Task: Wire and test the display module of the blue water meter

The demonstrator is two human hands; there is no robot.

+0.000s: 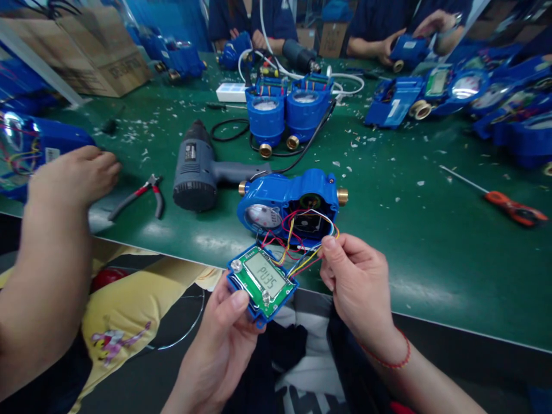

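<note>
My left hand (228, 328) grips a green circuit board with an LCD display (265, 276), seated in a blue plastic frame, its thumb on the near edge. Characters show on the display. Between finger and thumb, my right hand (356, 276) pinches thin coloured wires (317, 250) that run from the board toward a blue water meter (297, 190). The meter lies on the green table just beyond both hands, with brass threaded ends, a round dial and an uncovered dark compartment where the wires enter.
A grey heat gun (196, 169) lies left of the meter, near red-handled cutters (144, 195) and a co-worker's arm (64, 190). An orange screwdriver (502, 201) rests at right. Further back stand two blue meters (287, 115), a cardboard box (92, 52) and co-workers' hands (390, 49).
</note>
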